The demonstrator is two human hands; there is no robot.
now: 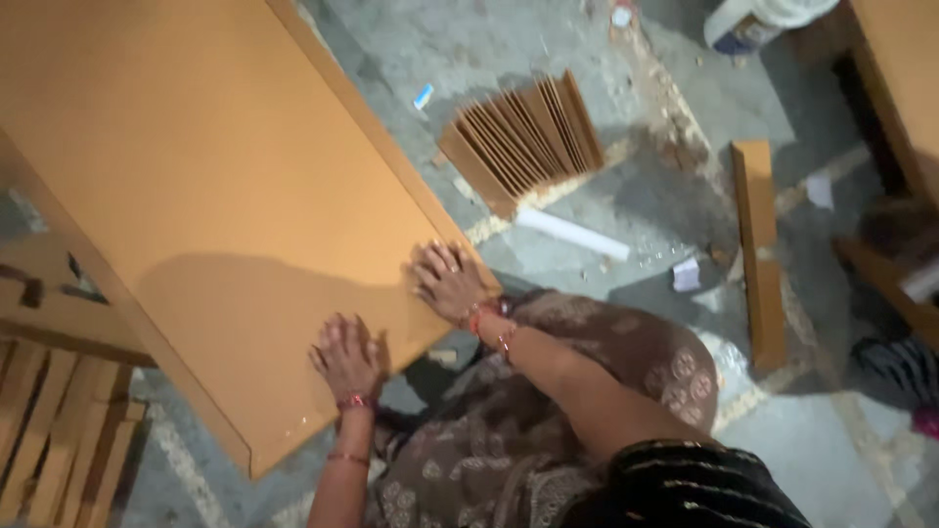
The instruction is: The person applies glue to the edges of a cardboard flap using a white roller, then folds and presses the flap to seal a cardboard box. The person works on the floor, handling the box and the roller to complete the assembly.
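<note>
**Fingers spread flat on a large orange board**

Fingers (337, 337) of the left hand (347, 360) lie spread and flat on the orange board (196, 196), close to its near edge, holding nothing. Those of the right hand (445, 282) are also stretched out wide, pressed on the board's right edge near its corner. Red bangles (486, 318) circle the right wrist, and a thin band sits on the left.

From the head view, the board slants across the left half of the frame, its near corner hanging over the grey floor (831, 440). On the floor beyond the board stands a fanned stack of thin wooden panels (523, 137), with a white tube (572, 235) just beside it. A narrow plank (758, 244) lies well apart to the right. Wooden slats (59, 430) show at the lower left.
</note>
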